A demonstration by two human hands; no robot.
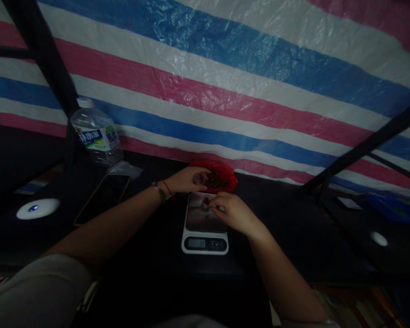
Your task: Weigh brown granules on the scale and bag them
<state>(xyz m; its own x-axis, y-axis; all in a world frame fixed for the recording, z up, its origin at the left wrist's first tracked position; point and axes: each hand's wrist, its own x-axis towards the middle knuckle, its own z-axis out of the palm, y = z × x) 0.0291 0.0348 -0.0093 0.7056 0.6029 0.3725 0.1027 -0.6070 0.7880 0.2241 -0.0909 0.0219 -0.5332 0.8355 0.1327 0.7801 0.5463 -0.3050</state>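
Above the near left rim of a red bowl-like plastic bag (pixel 233 183), my left hand (pixel 184 179) is closed around a small clear cup (pixel 200 178). Small dark brown pieces (pixel 219 177) fill the bag. My right hand (pixel 233 210) hovers at the plate of a white kitchen scale (pixel 205 255), its fingers pinched together. A small dark piece (pixel 207 200) shows at those fingertips; dim light hides whether it is gripped or lying on the plate. The scale's display is lit, its digits blurred.
A phone (pixel 102 199) and a white oval device (pixel 37 208) lie to the left, with a large clear bottle (pixel 97 132) behind. Striped plastic sheeting (pixel 205 91) hangs behind the black table (pixel 276 228). Metal bars (pixel 372 136) slant at both sides.
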